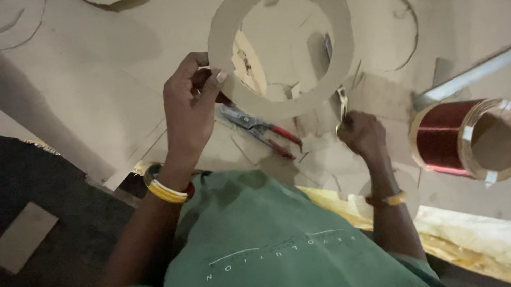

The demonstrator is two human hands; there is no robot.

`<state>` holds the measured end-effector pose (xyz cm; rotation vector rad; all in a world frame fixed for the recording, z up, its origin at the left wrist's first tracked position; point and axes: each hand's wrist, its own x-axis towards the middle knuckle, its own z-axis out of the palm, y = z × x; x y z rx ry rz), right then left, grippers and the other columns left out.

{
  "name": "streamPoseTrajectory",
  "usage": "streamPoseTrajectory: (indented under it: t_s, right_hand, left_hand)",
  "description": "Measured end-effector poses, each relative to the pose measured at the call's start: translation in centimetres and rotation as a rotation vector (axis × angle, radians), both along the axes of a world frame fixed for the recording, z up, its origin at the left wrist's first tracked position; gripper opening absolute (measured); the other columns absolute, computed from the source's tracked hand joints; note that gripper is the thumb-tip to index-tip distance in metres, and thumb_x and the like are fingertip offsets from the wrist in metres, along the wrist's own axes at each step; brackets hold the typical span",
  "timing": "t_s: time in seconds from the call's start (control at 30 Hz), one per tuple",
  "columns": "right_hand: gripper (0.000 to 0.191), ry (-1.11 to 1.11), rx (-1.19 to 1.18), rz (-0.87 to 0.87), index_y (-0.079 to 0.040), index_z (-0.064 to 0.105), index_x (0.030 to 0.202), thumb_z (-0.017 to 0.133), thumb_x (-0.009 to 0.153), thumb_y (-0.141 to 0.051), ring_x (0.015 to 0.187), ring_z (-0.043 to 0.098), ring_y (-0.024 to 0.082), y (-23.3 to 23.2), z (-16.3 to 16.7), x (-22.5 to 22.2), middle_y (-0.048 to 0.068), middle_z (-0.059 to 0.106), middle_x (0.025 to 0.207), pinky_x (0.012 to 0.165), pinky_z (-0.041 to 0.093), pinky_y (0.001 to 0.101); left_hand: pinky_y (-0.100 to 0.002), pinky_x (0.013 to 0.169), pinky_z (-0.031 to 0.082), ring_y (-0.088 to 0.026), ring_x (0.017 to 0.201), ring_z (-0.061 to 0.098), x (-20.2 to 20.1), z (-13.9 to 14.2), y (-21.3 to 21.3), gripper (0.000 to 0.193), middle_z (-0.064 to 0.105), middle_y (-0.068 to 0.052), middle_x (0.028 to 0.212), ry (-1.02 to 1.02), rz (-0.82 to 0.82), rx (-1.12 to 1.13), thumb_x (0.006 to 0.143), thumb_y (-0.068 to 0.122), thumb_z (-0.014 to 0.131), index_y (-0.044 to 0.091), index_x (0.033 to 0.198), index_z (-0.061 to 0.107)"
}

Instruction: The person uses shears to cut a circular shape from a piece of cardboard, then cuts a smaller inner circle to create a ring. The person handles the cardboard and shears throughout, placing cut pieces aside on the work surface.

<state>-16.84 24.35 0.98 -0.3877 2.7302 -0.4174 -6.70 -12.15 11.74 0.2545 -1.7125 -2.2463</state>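
My left hand (pixel 189 109) pinches the left edge of a large flat cardboard ring (pixel 228 20) and holds it up above the work surface. My right hand (pixel 359 133) is closed round a small metal cutting tool (pixel 341 103) whose tip meets the ring's lower right edge. I cannot tell whether the tool is scissors or a blade. Both wrists carry yellow bangles. Red-handled snips (pixel 261 128) lie on the cardboard just below the ring, between my hands.
A coil of copper-red wire (pixel 469 139) on a cardboard former lies at the right, with a grey metal bar (pixel 498 63) behind it. Cardboard sheets (pixel 83 61) with cut circles and offcuts cover the surface. A small cardboard piece (pixel 21 237) lies on the dark floor at the left.
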Motion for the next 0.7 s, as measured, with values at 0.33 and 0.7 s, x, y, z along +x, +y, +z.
streamPoseTrajectory:
  t_s: [0.33, 0.7]
  right_hand:
    - [0.028, -0.712, -0.918, -0.204, 0.000, 0.064, 0.091, 0.070, 0.092, -0.027, 0.067, 0.062, 0.019, -1.6, 1.3, 10.5, 0.008, 0.067, 0.077, 0.062, 0.053, 0.0333]
    - [0.084, -0.661, -1.111, 0.352, -0.006, 0.052, 0.081, 0.056, 0.084, -0.089, 0.073, 0.048, 0.011, -9.5, 2.2, 9.7, 0.000, 0.052, 0.077, 0.064, 0.037, 0.0278]
  left_hand:
    - [-0.029, 0.067, 0.060, -0.010, 0.078, 0.070, -1.1, 2.3, -2.1, 0.010, 0.068, -0.007, 0.091, 0.100, 0.179, -0.131, 0.107, 0.006, 0.061, -0.003, 0.113, 0.061]
    - [-0.028, 0.059, 0.057, -0.010, 0.067, 0.071, 0.2, 5.4, -2.0, 0.007, 0.068, -0.008, 0.085, 0.013, 0.087, -0.173, 0.103, 0.004, 0.062, -0.003, 0.103, 0.062]
